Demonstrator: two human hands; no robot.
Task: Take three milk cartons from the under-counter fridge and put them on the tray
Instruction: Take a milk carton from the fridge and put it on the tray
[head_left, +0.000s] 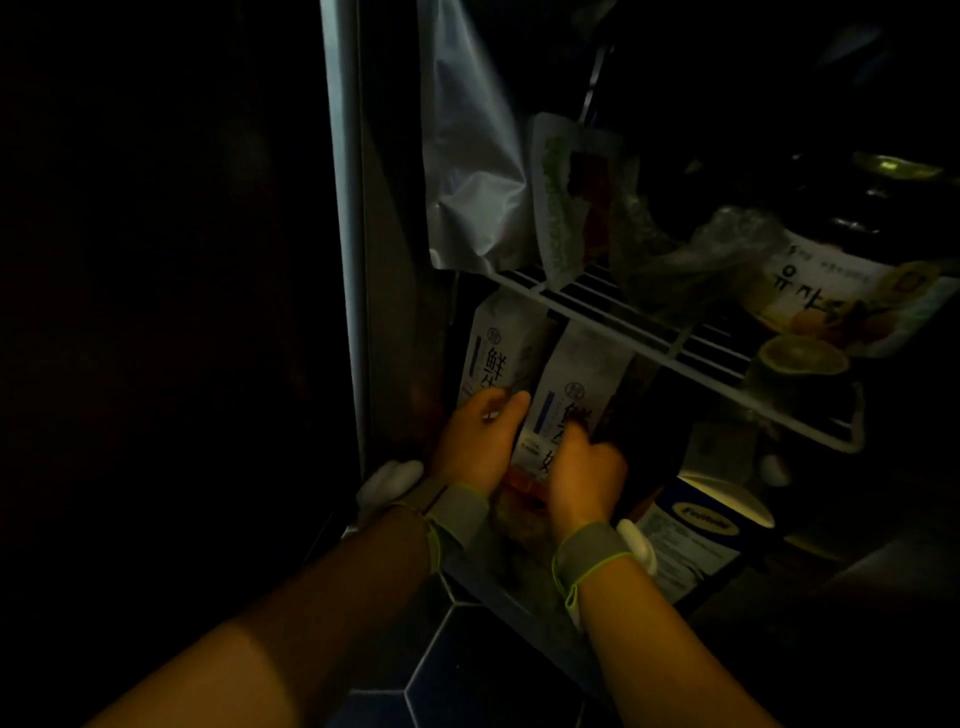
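Both my bare forearms reach forward from the bottom of the view, each with a grey wristband edged in yellow-green, over a dark floor of hexagonal tiles. Ahead stands the open under-counter fridge, dim inside, its pale metal frame running up the left. A white wire shelf crosses it, carrying a crinkled silver foil bag, a clear pouch with a green printed edge, a wrinkled clear plastic bag and a big jar with a white label in Korean lettering. Below the shelf, two white milk cartons stand side by side at the left. My left hand curls around the left side of the nearer white milk carton with dark characters, fingers lying between it and the rear white milk carton. My right hand is closed on the nearer carton's right edge, so both hands grip that one carton, which tilts a little towards me. To the right, lower down, sits a white and dark blue carton with an oval label, apart from my hands.
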